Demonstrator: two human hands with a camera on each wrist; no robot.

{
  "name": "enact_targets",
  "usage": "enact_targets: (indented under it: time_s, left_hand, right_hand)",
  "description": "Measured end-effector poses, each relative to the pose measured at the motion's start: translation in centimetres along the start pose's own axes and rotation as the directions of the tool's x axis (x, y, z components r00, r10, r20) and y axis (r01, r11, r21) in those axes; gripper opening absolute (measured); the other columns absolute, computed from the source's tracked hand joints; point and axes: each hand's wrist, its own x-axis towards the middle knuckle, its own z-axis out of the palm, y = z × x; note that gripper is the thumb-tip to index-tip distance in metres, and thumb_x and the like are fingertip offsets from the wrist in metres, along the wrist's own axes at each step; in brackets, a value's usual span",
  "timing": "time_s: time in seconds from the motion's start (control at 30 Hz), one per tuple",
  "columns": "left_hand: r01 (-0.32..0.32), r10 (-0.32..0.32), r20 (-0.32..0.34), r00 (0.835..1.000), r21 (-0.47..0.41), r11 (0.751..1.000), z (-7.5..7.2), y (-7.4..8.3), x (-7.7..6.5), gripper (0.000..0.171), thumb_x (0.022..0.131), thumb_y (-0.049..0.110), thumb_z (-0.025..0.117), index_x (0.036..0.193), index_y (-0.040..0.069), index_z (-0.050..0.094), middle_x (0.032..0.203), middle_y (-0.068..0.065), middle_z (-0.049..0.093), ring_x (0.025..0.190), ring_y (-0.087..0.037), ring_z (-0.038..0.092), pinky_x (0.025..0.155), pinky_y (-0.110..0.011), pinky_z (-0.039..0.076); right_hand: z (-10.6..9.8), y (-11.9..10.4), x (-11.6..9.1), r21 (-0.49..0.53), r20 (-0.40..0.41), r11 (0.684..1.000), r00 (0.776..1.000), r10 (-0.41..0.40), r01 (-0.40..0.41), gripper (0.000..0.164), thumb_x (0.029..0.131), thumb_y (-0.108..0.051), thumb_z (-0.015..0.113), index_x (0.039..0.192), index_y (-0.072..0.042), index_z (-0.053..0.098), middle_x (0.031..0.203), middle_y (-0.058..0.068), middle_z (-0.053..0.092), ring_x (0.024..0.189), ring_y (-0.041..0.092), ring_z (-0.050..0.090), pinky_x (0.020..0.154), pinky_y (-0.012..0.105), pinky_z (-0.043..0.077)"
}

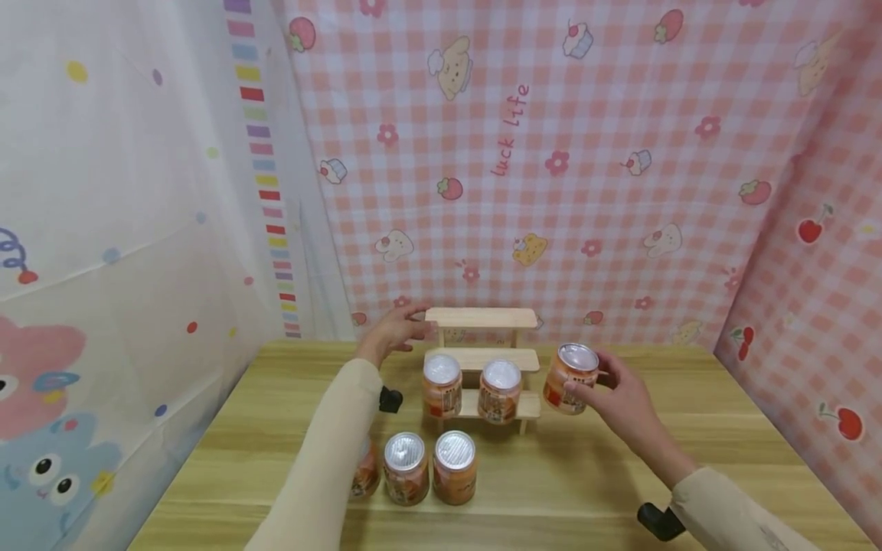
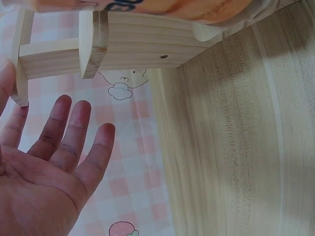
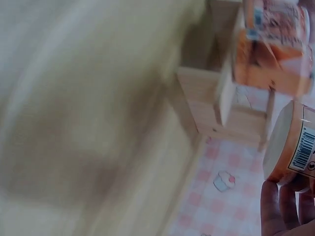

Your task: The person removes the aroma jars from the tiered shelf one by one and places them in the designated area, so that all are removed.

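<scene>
My right hand (image 1: 620, 398) grips an orange can (image 1: 572, 380) with a silver lid, raised just right of a small three-tier wooden shelf (image 1: 480, 317). In the right wrist view, fingers (image 3: 272, 206) support that can's pale base (image 3: 278, 142). My left hand (image 1: 396, 333) touches the left end of the top plank. Its other fingers (image 2: 74, 128) are extended and spread, as the left wrist view shows. On the lowest tier stand two similar cans, a left one (image 1: 442, 389) and a right one (image 1: 499, 392).
In front of the shelf, two cans stand close together, one (image 1: 406, 471) left of the other (image 1: 455, 468). A further can (image 1: 365, 471) is partly hidden by the left sleeve (image 1: 324, 451). A pink checked cloth (image 1: 537, 199) hangs behind the wooden table (image 1: 551, 490).
</scene>
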Motion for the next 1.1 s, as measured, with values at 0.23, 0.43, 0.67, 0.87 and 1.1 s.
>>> enact_targets:
  time_s: [0.23, 0.43, 0.67, 0.87, 1.1]
  left_hand:
    - [-0.005, 0.005, 0.002, 1.000, 0.009, 1.000, 0.0, 0.1, 0.1, 0.064, 0.096, 0.027, 0.067, 0.153, 0.018, 0.039, 0.142, -0.017, 0.052, 0.126, -0.035, 0.052, 0.101, -0.052, 0.045]
    - [0.001, -0.001, -0.005, 1.000, 0.020, 1.000, 0.1, 0.1, 0.1, 0.064, 0.096, 0.028, 0.067, 0.153, 0.019, 0.039, 0.142, -0.016, 0.052, 0.125, -0.033, 0.053, 0.100, -0.052, 0.045]
    - [0.009, -0.009, -0.013, 1.000, 0.019, 1.000, 0.1, 0.1, 0.0, 0.064, 0.096, 0.028, 0.067, 0.153, 0.019, 0.039, 0.143, -0.016, 0.051, 0.124, -0.032, 0.054, 0.099, -0.051, 0.046]
    - [0.012, -0.012, -0.014, 1.000, 0.013, 1.000, 0.1, 0.2, -0.2, 0.064, 0.096, 0.028, 0.067, 0.153, 0.019, 0.040, 0.143, -0.016, 0.051, 0.125, -0.033, 0.053, 0.101, -0.052, 0.045]
    - [0.013, -0.013, -0.009, 1.000, 0.020, 1.000, 0.1, 0.4, -0.5, 0.064, 0.097, 0.029, 0.067, 0.153, 0.020, 0.039, 0.143, -0.015, 0.051, 0.127, -0.033, 0.052, 0.101, -0.052, 0.045]
  right_hand:
    - [1.5, 0.6, -2.4, 0.031, 0.077, 1.000, 0.997, 0.002, -0.004, 0.069, 0.087, -0.024, 0.079, 0.142, -0.001, 0.044, 0.129, 0.018, 0.055, 0.117, 0.034, 0.055, 0.079, 0.029, 0.054]
    - [3.4, 1.4, -3.8, 0.099, 0.143, 0.995, 0.990, 0.007, -0.022, 0.067, 0.081, -0.017, 0.084, 0.136, -0.001, 0.048, 0.127, 0.018, 0.056, 0.114, 0.033, 0.057, 0.081, 0.029, 0.055]
    - [5.5, 1.9, -4.8, 0.140, 0.193, 0.990, 0.981, 0.004, -0.031, 0.069, 0.076, -0.013, 0.087, 0.133, -0.002, 0.050, 0.124, 0.016, 0.057, 0.112, 0.031, 0.058, 0.084, 0.030, 0.056]
    - [6.7, 2.2, -5.4, 0.156, 0.232, 0.987, 0.973, 0.006, -0.043, 0.070, 0.072, -0.012, 0.089, 0.130, -0.002, 0.052, 0.120, 0.015, 0.058, 0.109, 0.028, 0.059, 0.083, 0.029, 0.055]
    - [8.1, 2.7, -5.8, 0.199, 0.267, 0.979, 0.964, -0.013, -0.043, 0.068, 0.071, -0.007, 0.088, 0.128, 0.000, 0.052, 0.122, 0.018, 0.057, 0.109, 0.030, 0.059, 0.085, 0.029, 0.056]
